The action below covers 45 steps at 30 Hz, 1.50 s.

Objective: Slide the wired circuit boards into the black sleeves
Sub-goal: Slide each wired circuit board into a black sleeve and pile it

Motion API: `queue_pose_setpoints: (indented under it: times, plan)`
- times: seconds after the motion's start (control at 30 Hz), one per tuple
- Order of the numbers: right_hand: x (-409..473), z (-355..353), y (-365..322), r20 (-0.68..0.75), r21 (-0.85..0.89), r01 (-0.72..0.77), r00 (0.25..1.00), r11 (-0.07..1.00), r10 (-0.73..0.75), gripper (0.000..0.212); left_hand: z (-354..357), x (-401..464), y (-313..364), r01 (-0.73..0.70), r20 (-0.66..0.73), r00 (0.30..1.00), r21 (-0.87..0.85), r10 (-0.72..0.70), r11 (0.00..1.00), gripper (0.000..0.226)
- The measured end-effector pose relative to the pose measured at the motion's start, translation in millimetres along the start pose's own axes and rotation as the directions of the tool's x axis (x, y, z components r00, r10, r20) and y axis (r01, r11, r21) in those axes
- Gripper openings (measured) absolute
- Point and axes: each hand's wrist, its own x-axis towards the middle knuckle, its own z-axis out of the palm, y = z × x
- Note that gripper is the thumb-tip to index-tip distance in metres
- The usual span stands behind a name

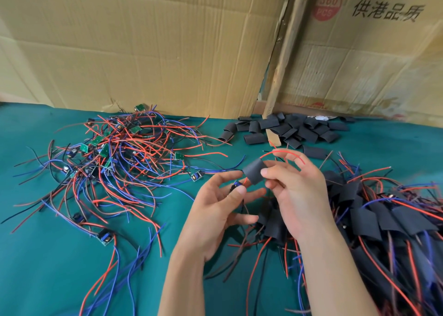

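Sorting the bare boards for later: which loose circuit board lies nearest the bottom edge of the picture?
The blue-topped board alone at lower left on the green cloth, well below the main tangle.

Single head-worn view, wide-angle (edges bowed). Looks forward and down from above the bench [48,255], close over both hands [254,196]; cardboard wall [143,52] fills the upper half behind.
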Motion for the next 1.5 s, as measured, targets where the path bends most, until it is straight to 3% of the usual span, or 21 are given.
queue_pose_setpoints:
  times: [0.4, 0.5, 0.6, 0.87, 1.03, 1.13, 1.3, 1.5]
  plan:
    - [-3, 0, 0, 0.190, -0.113, 0.037, 0.982, 0.993, -0.015, 0.032, -3, 0, -2, -0.060, 0.015, 0.998, 0.124, 0.059, 0.990, 0.034]
    - [-6, -2, -6, 0.351, -0.116, 0.062, 0.936, 0.991, -0.017, 0.020, -5, 1, 0, -0.116, -0.061, 0.990, 0.153, 0.127, 0.981, 0.025]
    - [-6, -4, -7, 0.422, -0.137, 0.101, 0.906, 0.985, -0.035, 0.031, -6, 2, 2, -0.173, -0.147, 0.968, 0.191, 0.202, 0.966, 0.015]
    - [-2, -1, 1, 0.230, -0.101, 0.200, 0.958, 0.975, -0.173, 0.026, -5, 3, 2, -0.155, -0.116, 0.979, 0.095, 0.165, 0.983, 0.021]
    - [-2, -1, 2, 0.219, -0.097, 0.131, 0.970, 0.987, -0.108, 0.025, -5, 3, 3, -0.159, -0.128, 0.977, 0.092, 0.170, 0.983, 0.026]
    - [-3, 2, 3, 0.218, -0.058, 0.090, 0.973, 0.994, -0.075, 0.025, -6, 3, 4, -0.138, -0.123, 0.981, 0.087, 0.149, 0.987, 0.018]
    - [-4, 4, 2, 0.216, -0.017, 0.050, 0.975, 0.999, -0.046, 0.037, -8, 3, 4, -0.117, -0.121, 0.984, 0.099, 0.129, 0.988, 0.016]
    - [-5, 5, 3, 0.219, -0.098, 0.047, 0.975, 0.994, -0.024, 0.034, -6, 4, 3, -0.088, -0.146, 0.984, 0.110, 0.103, 0.990, 0.017]
